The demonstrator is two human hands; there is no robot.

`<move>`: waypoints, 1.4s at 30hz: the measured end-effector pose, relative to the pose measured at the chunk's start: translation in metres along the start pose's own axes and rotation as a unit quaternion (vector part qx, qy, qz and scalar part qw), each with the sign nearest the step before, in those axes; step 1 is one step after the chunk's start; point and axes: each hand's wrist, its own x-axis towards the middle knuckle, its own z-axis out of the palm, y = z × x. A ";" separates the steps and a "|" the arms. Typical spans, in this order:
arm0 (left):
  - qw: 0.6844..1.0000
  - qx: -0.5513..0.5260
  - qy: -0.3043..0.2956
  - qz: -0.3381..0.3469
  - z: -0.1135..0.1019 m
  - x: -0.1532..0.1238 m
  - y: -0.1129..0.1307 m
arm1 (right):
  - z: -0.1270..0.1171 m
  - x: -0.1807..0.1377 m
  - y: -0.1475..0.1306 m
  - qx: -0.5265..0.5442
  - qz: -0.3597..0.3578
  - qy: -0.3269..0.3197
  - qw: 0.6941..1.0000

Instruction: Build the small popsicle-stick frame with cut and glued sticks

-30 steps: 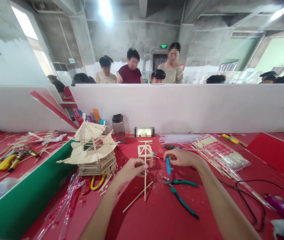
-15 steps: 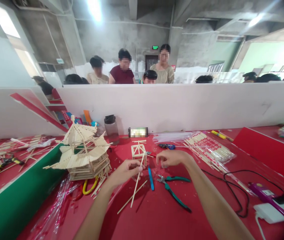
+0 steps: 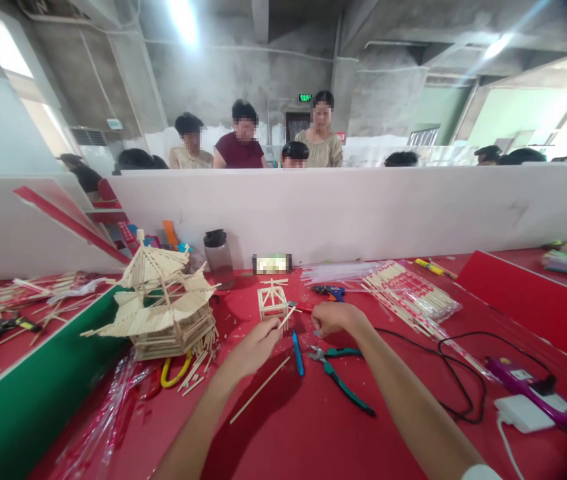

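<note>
My left hand (image 3: 258,347) is closed around a thin wooden stick (image 3: 287,316), whose end points up and right. Just behind it stands a small open frame of wooden sticks (image 3: 272,303). My right hand (image 3: 336,319) has its fingers curled at the handle of a slim red tool (image 3: 304,308) with a grey tip; its exact kind is too small to tell. Between the hands lies a blue pen-like tool (image 3: 298,355). Green-handled cutting pliers (image 3: 336,373) rest beneath my right forearm. Another loose stick (image 3: 260,390) lies in front of my left hand.
A pagoda-like stick model (image 3: 163,307) stands at the left, beside a green board (image 3: 28,393). Behind are a dark-lidded bottle (image 3: 218,257) and a blue glue gun (image 3: 330,292). Bagged sticks (image 3: 413,293), a black cable (image 3: 443,347) and a purple device (image 3: 518,383) lie right.
My left hand has turned the stick, so its long lower part no longer shows below the hand. My right hand has moved slightly left, onto the red tool. The view has shifted a little.
</note>
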 end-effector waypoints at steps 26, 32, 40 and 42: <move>0.936 0.348 0.022 -0.039 0.061 0.000 0.012 | 0.002 -0.064 0.031 0.230 -0.086 0.259 0.934; 0.946 0.323 0.035 0.010 0.037 0.004 0.010 | 0.041 -0.065 0.017 0.421 -0.089 0.306 0.849; 0.945 0.324 0.038 0.012 0.032 0.005 0.011 | 0.044 -0.060 0.017 0.462 -0.079 0.326 0.821; 0.946 0.321 0.043 0.019 0.034 0.005 0.010 | 0.043 -0.063 0.015 0.463 -0.087 0.315 0.824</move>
